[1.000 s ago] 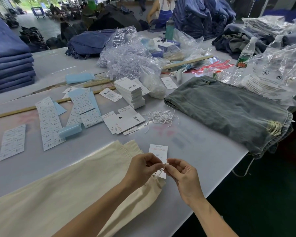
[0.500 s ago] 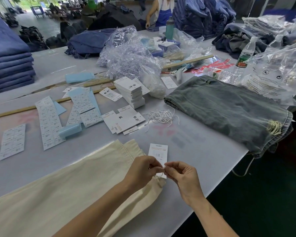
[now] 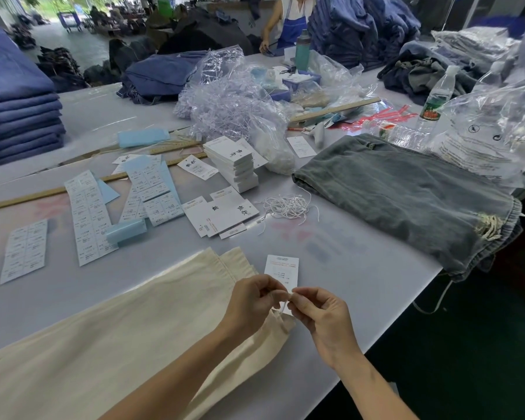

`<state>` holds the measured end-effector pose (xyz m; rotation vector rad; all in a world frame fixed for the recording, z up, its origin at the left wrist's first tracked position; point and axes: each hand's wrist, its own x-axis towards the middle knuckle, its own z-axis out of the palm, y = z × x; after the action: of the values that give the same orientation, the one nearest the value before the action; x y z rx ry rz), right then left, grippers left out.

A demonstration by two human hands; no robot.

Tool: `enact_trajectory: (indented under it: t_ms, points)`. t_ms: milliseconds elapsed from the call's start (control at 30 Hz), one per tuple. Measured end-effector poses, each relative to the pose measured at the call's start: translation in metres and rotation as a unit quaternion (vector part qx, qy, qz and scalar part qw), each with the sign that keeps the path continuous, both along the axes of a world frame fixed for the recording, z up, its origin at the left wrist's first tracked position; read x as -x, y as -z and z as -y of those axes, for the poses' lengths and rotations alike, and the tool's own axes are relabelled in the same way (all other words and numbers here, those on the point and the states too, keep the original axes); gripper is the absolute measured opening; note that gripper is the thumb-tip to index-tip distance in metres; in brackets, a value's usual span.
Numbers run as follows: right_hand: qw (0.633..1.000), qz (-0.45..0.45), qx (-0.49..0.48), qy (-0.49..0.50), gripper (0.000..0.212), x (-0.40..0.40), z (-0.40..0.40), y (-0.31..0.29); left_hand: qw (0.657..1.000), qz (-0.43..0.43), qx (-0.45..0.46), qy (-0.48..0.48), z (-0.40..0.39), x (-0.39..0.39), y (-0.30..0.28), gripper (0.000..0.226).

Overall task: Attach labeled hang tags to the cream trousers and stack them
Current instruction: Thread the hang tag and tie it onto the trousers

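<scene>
My left hand (image 3: pixel 255 300) & right hand (image 3: pixel 322 313) meet fingertip to fingertip over the waistband end of the cream trousers (image 3: pixel 128 338), both pinching a thin white string (image 3: pixel 283 307) btwn thumb and forefinger. Other fingers curled in. String runs down to the trousers' edge (exact attachment pt hidden by my fingers). Hang tag (image 3: pixel 282 269) lies flat on the table (image 3: pixel 361 268), printed side up, its near end tucked behind my fingertips, just beside the trousers. Trousers spread w/ the legs running off to my left, near the table's front edge. Further back: loose tags (image 3: pixel 222 215), a tag stack (image 3: pixel 235 165), a tangle of white strings (image 3: pixel 288 206), label sheets (image 3: pixel 88 216). Folded grey-green jeans (image 3: pixel 406 195) sit to the right, well apart from the trousers.
</scene>
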<state>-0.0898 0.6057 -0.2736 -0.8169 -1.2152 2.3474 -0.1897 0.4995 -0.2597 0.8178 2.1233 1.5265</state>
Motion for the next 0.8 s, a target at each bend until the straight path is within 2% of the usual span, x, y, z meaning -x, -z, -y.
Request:
enact_trajectory:
  t_ms: [333,467,667,800]
  points:
    - [1.0,-0.002,-0.009,-0.019,0.012,-0.001,0.004,-0.003,0.992,0.085,-0.088,-0.034,0.004,-0.007,0.009,0.024]
    - [0.999,0.007,0.01,-0.032,0.015,0.0,0.005,-0.003,0.988,0.122,-0.09,-0.031,0.006,-0.007,0.009,0.019]
    - [0.999,0.014,0.018,-0.025,0.015,0.002,0.002,-0.003,0.979,0.183,-0.073,0.043,0.013,0.005,0.004,0.005]
    - [0.999,0.016,0.002,-0.028,0.015,0.002,0.003,-0.003,0.977,0.197,-0.074,0.031,0.01,0.005,0.005,0.004]
